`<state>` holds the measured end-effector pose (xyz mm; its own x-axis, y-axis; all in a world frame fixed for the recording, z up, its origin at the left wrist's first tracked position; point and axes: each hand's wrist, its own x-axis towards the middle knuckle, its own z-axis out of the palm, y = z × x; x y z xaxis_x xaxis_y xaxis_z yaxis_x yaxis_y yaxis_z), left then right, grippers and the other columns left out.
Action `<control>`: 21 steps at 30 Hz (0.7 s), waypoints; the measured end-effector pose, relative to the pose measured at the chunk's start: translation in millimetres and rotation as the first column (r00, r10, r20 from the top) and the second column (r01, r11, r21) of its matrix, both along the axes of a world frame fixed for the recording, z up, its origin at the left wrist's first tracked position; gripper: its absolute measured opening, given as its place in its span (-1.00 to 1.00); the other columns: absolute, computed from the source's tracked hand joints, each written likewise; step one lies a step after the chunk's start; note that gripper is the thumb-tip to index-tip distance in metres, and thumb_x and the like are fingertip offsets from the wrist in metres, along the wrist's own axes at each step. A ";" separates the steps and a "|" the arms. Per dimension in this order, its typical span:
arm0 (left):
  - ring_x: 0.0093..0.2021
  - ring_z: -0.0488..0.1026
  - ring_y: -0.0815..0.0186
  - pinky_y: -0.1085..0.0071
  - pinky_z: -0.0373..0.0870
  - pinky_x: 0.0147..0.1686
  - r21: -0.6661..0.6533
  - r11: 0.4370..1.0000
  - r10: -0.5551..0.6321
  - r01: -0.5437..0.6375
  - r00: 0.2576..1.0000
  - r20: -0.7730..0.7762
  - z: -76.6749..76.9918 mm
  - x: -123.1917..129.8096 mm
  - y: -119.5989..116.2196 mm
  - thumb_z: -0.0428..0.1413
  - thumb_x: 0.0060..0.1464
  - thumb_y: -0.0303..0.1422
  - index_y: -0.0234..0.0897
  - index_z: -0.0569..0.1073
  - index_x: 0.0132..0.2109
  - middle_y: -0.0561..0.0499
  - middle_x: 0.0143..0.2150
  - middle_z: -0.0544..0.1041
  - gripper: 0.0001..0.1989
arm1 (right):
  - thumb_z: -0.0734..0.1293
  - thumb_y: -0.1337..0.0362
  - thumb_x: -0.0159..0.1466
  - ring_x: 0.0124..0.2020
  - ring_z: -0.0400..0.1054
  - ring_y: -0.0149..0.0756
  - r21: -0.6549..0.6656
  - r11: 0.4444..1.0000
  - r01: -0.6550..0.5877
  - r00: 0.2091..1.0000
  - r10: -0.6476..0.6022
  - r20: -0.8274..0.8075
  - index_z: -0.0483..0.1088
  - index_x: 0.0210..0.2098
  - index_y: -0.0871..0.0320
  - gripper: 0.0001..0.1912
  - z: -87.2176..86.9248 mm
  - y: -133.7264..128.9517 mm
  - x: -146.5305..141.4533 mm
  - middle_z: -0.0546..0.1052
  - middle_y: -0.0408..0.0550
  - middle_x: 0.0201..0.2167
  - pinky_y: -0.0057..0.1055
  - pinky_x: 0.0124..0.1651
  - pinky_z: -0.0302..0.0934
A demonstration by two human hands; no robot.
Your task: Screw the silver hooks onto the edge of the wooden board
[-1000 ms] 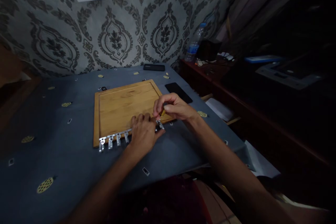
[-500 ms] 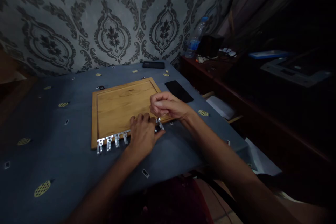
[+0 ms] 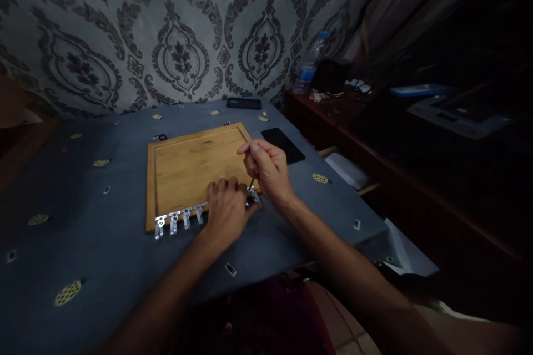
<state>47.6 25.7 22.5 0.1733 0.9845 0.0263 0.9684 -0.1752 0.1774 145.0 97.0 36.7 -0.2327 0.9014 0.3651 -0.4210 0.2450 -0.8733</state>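
A rectangular wooden board [image 3: 187,166] with a raised rim lies on the table. Along its near edge runs a metal hook rail [image 3: 174,222] with several silver hooks hanging over the side. My left hand [image 3: 227,208] is closed over the rail's right part, fingers on the board and thumb at the near edge, hiding some hooks. Above the rail's right end, my right hand [image 3: 268,169] grips a screwdriver; only its thin shaft [image 3: 251,183] shows, pointing down at the end hook [image 3: 253,194]. The screwdriver's handle is hidden in my fist.
A blue patterned cloth [image 3: 125,266] covers the table. A dark phone [image 3: 283,144] lies right of the board, and a black case-like object [image 3: 244,103] near the wall. A water bottle [image 3: 307,69] stands on the side desk, above an open drawer [image 3: 347,169] holding papers.
My right hand has turned, its knuckles lifting and the index finger extending, so the shaft below it now shows. My left hand stays on the rail. The view has shifted slightly.
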 end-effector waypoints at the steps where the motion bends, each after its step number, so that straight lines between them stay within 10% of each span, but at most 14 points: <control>1: 0.05 0.39 -0.02 0.05 0.23 0.05 -0.001 1.000 0.001 -0.001 1.000 0.003 -0.3 0.1 0.2 0.15 0.23 -0.05 -0.28 0.53 -0.04 -0.15 -0.03 0.51 -0.62 | 0.35 0.03 0.29 -0.68 -0.16 -0.55 0.003 1.000 0.031 1.000 -0.031 0.001 0.45 -0.41 0.17 -0.67 -0.6 -1.7 -0.3 0.09 -0.35 -0.71 -0.52 -0.63 -0.20; 21: 0.05 0.40 -0.05 0.03 0.24 0.03 0.011 1.000 -0.005 0.005 1.000 0.003 0.3 -0.5 -0.5 0.12 0.24 -0.04 -0.29 0.54 -0.04 -0.18 -0.02 0.51 -0.60 | 0.35 0.04 0.29 -0.70 -0.14 -0.54 0.042 0.983 0.179 0.983 -0.177 -0.053 0.43 -0.44 0.15 -0.68 7.0 -8.9 0.2 0.09 -0.36 -0.74 -0.50 -0.62 -0.22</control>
